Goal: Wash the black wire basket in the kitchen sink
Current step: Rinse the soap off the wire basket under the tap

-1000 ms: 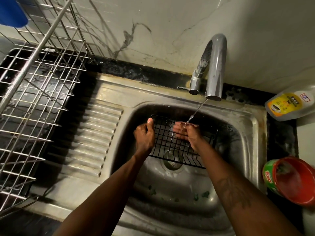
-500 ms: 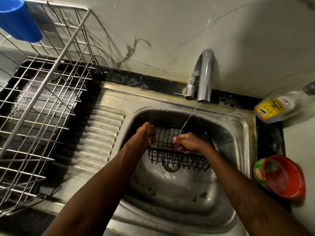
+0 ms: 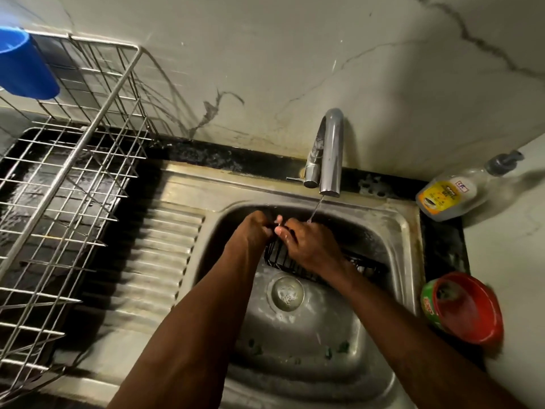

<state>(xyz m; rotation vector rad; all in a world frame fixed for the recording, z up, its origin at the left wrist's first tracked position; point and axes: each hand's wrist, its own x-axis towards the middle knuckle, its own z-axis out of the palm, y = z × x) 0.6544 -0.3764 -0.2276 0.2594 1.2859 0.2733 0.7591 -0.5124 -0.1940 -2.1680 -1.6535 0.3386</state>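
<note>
The black wire basket sits tilted in the back half of the steel sink, above the round drain, with most of its left end hidden behind the hands. The left hand curls its fingers round the basket's left rim and grips it. The right hand lies right beside it, nearly touching, its fingers bent over the wires at the same end and holding them. A thin stream of water falls from the chrome faucet and lands just behind the right hand. On the surface to the left stands a metal dish rack with a blue cup at its far corner. To the right of the sink lie a pump soap bottle and, nearer, a red tub tipped on its side.
</note>
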